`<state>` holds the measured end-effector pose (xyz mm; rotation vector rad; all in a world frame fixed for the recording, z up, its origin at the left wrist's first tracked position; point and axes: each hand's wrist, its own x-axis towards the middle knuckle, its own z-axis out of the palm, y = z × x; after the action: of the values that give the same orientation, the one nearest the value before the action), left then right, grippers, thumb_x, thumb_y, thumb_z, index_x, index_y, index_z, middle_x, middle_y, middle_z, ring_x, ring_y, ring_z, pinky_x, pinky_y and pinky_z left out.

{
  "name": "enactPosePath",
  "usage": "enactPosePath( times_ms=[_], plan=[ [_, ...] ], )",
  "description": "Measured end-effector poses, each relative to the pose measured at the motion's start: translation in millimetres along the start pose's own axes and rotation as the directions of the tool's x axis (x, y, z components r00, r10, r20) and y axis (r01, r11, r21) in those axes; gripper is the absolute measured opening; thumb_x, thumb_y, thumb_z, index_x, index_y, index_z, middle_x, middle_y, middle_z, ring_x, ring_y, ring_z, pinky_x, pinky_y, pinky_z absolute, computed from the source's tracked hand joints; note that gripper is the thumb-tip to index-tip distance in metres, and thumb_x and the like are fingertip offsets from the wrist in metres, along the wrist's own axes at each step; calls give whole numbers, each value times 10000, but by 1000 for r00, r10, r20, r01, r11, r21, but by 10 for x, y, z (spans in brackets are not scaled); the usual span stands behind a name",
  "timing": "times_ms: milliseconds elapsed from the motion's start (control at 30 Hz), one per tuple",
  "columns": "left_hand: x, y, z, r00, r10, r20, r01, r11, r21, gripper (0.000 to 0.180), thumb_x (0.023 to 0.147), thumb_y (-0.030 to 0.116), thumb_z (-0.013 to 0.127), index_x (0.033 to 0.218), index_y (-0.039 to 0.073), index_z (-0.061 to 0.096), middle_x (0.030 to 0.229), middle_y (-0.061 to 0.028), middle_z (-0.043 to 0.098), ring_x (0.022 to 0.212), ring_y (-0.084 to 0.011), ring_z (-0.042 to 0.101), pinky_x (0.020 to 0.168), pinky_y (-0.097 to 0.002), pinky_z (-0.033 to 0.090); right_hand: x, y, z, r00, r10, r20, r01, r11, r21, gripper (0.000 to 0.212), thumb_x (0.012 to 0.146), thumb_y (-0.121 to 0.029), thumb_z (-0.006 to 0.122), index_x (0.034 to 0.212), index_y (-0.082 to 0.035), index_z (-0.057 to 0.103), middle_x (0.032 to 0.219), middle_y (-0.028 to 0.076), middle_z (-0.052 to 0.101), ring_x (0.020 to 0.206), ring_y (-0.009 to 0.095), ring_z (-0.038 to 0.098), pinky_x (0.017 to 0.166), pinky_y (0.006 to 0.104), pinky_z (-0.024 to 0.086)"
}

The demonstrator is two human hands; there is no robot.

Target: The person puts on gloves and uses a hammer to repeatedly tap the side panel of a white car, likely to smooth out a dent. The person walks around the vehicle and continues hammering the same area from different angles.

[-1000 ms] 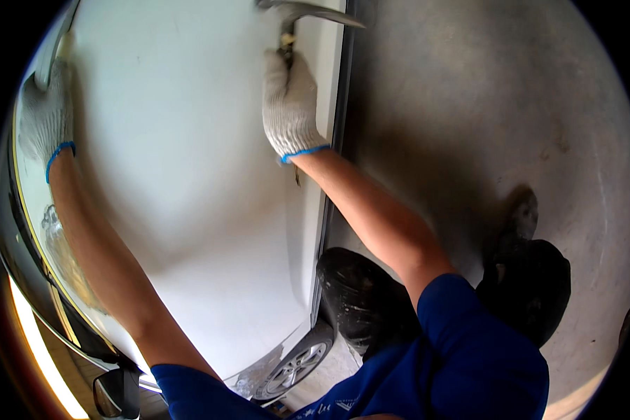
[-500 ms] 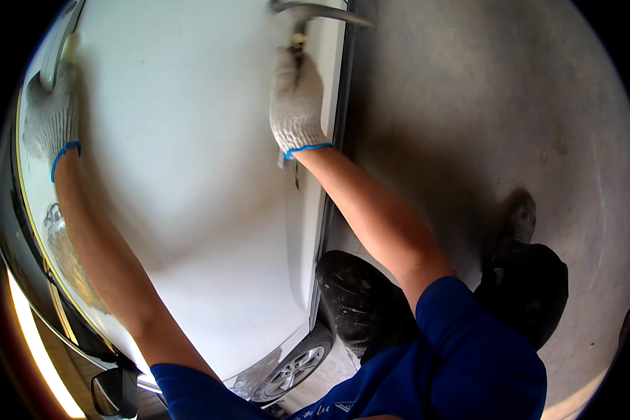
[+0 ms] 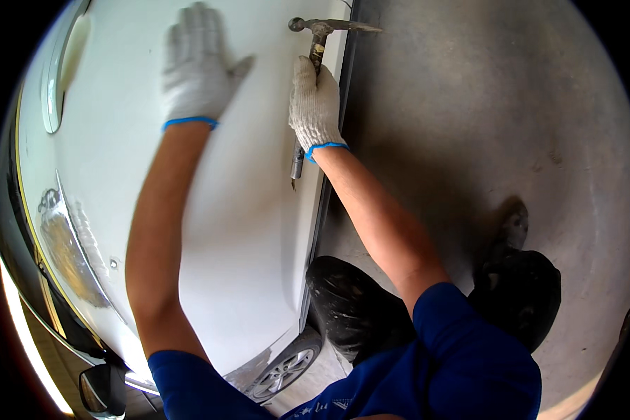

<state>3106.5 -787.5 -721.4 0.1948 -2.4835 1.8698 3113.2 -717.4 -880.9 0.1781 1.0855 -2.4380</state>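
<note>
My left hand (image 3: 197,73), in a white knit glove with a blue cuff, lies over the white car door (image 3: 238,210). Its fingers are stretched out with the thumb apart, slightly smeared by motion, and it holds nothing. In a matching glove, my right hand (image 3: 317,105) is wrapped round the handle of a hammer (image 3: 318,49). The hammer's head has a round face on one side and a long pointed end reaching past the door's lower edge. The handle's end sticks out below the glove. Left of my left hand is the door handle (image 3: 54,84).
A sanded, scratched patch (image 3: 73,248) marks the car panel at the left. A side mirror (image 3: 101,388) and a wheel (image 3: 287,367) sit toward the bottom. Concrete floor (image 3: 483,91) stretches to the right, with my bent leg (image 3: 357,304) beside the door.
My left hand has left the door handle and moved right onto the door panel, fingers now spread. The right hand with the hammer has shifted slightly right and down.
</note>
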Motion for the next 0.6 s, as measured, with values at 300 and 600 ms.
enactPosePath(
  times_ms=[300, 600],
  plan=[
    [-677, 600, 241, 896, 427, 125, -369, 871, -325, 1034, 846, 550, 663, 1566, -32, 203, 1655, -162, 208, 1545, -302, 148, 1266, -411, 127, 9, 60, -118, 999, -18, 35, 10, 977, 214, 409, 1015, -438, 556, 812, -110, 418, 528, -20, 402, 356, 91, 376, 327, 283, 313],
    [-284, 324, 154, 977, 213, 28, -211, 975, -69, 926, 939, 594, 522, 1578, 0, 213, 1652, -185, 208, 1545, -327, 142, 1253, -457, 134, -84, 79, -93, 995, -63, 79, 50, 985, 164, 381, 1008, -414, 568, 833, -100, 440, 533, -29, 402, 364, 86, 372, 335, 278, 313]
  ],
)
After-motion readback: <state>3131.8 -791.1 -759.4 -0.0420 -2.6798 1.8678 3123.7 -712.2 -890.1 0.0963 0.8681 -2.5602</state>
